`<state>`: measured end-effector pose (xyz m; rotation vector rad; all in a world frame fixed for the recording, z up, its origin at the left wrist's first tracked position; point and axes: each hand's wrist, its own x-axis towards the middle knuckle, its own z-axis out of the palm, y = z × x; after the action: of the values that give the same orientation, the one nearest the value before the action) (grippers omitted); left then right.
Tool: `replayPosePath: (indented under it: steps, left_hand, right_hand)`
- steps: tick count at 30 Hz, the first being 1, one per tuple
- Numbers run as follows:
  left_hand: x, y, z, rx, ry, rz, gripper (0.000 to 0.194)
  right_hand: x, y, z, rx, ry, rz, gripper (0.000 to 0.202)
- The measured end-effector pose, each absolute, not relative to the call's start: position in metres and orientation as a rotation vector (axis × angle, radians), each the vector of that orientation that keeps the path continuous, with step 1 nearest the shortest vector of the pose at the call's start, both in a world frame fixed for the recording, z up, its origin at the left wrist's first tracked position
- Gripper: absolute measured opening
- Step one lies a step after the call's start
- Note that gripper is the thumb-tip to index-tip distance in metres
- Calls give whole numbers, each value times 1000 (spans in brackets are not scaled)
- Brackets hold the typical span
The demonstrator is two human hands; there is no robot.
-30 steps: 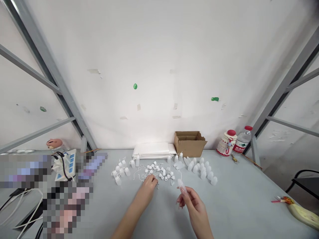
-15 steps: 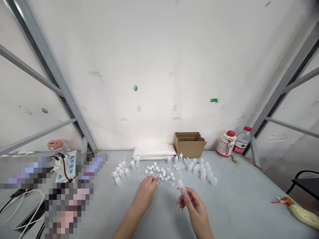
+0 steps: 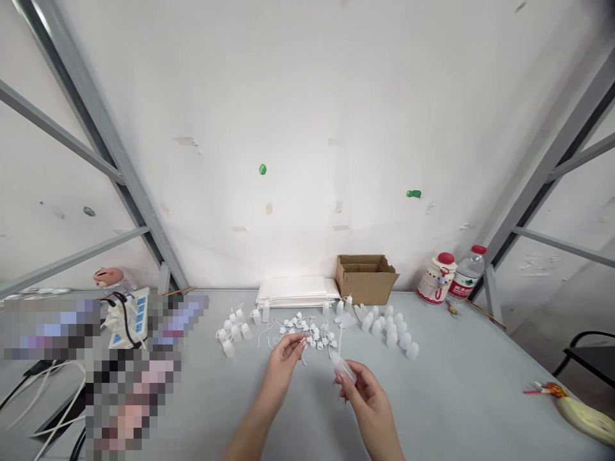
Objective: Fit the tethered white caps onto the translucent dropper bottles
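Observation:
My right hand grips a small translucent bottle, tilted with its top toward the upper left. A thin white strip rises beside the top of that bottle. My left hand is closed, its fingertips pinched at the near left edge of a pile of small white caps; a small white piece shows at the fingertips. Capped bottles stand in a group to the left, with a few more behind the pile. To the right is a group of translucent bottles.
At the wall are a stack of white sheets and an open cardboard box. A red-lidded jar and a water bottle stand at the back right. A power strip with cables lies left, and a yellow object far right.
The bottle in my right hand has moved slightly left and down. My left hand has lifted a little from the pile, its fingertips now pinched around a small white piece.

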<state>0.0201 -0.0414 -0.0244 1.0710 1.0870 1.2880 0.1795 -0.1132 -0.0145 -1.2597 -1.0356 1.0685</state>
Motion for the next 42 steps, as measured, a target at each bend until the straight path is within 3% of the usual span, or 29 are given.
replayPosePath:
  steps: [7, 14, 32, 35, 39, 42]
  left_hand:
    - [40, -70, 5, 391, 713, 1252, 24]
    - [44, -80, 14, 395, 627, 1183, 17]
    - [42, -83, 7, 740, 925, 1312, 24]
    - [39, -80, 6, 827, 942, 1311, 26]
    - [32, -76, 7, 1005, 964, 1315, 23]
    - [27, -74, 10, 1143, 984, 1302, 20]
  right_hand:
    - [162, -112, -15, -1280, -1159, 1013, 35]
    - [158, -114, -13, -1306, -1275, 875, 29]
    - [150, -119, -12, -1348, -1265, 720, 31]
    - [151, -118, -5, -1295, -1144, 943, 34]
    - [159, -111, 7, -1014, -935, 1606, 40]
    - [163, -109, 10, -900, -834, 1803, 45]
